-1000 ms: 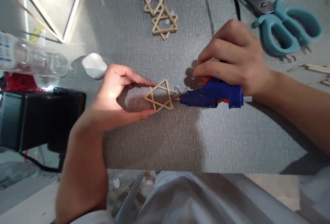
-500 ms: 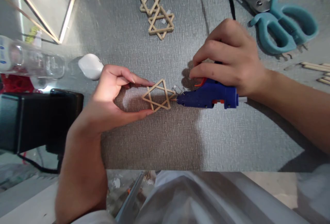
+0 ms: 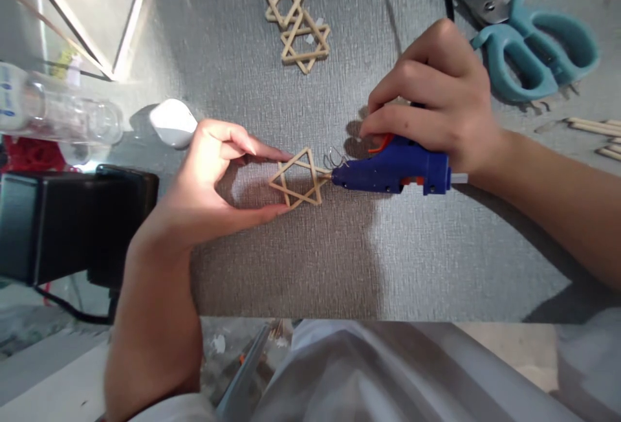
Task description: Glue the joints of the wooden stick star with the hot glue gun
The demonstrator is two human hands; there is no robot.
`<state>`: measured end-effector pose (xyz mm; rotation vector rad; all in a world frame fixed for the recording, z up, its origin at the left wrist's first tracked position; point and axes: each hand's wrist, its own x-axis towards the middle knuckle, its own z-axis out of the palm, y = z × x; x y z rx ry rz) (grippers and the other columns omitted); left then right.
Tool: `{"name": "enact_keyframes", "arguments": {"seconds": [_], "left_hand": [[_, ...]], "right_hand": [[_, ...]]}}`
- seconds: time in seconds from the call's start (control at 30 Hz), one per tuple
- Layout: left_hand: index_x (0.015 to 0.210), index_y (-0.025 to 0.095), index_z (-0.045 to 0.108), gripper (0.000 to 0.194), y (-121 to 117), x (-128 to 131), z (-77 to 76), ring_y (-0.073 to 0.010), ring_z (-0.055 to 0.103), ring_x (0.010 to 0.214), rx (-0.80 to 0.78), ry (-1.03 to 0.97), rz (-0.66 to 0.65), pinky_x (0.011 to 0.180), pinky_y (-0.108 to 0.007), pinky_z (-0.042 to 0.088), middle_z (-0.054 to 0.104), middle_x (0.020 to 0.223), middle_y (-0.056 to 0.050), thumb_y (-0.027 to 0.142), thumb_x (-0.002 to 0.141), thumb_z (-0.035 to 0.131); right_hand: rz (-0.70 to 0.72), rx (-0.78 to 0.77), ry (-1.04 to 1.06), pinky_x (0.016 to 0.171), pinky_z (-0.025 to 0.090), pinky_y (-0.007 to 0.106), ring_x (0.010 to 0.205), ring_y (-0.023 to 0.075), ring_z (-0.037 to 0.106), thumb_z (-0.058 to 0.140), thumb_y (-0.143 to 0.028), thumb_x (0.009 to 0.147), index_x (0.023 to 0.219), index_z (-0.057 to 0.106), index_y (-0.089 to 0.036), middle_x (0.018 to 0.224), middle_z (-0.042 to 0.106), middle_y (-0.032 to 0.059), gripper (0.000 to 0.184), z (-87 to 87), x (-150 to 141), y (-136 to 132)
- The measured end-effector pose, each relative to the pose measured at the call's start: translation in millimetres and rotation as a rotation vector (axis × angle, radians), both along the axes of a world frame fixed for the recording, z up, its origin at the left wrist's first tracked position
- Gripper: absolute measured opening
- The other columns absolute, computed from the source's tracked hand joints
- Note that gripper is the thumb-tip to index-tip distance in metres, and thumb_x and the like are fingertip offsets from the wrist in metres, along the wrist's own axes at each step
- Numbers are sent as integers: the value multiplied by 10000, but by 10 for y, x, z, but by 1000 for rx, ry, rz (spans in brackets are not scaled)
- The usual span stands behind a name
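Observation:
A six-pointed star of wooden sticks (image 3: 299, 178) lies on the grey textured mat (image 3: 310, 260). My left hand (image 3: 213, 176) pinches the star's left side between thumb and forefinger. My right hand (image 3: 431, 108) grips a blue hot glue gun (image 3: 391, 173), a finger on its orange trigger. The gun's nozzle touches the star's right tip, with thin glue strings beside it.
Two joined stick stars (image 3: 297, 26) lie at the top centre. Teal scissors (image 3: 528, 40) and loose sticks (image 3: 594, 129) are at the right. A clear bottle (image 3: 58, 118), a white cap (image 3: 173, 123) and a black box (image 3: 72, 221) sit left. The glue gun's black cord (image 3: 388, 1) runs to the top edge.
The glue gun and my right hand have shifted slightly up and left, the nozzle staying at the star's right tip. My left hand keeps its pinch.

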<state>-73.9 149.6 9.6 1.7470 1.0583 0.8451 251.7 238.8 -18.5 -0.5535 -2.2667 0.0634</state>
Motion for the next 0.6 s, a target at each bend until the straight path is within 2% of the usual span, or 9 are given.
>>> {"name": "enact_keyframes", "arguments": {"seconds": [0.13,0.37,0.6], "left_hand": [[1200,226,502,760,-10,2,-2,-218,797,1153,-49,-23,25,916,-295,683,816,1206,-93,75,664,1019],[1214,234,497,771,-16,5,-1,-220,795,1181,-37,1,14,958,-301,676,817,1228,-94,96,674,1029],[1206,229,487,741,-11,0,17,-231,799,1202,-21,46,-2,1010,-328,661,823,1264,-109,130,706,1024]], "right_hand": [[-60,-26,-31,893,510,493,1086,281,664,505,-566,1126,932,756,-312,957,774,28,406,0,16,14],[49,-30,-61,911,531,487,1105,272,672,484,-487,1142,972,753,-316,1015,787,13,361,44,10,-53],[26,-102,-75,940,524,487,1096,268,655,549,-477,1107,962,751,-327,972,749,23,291,47,-8,-55]]}}
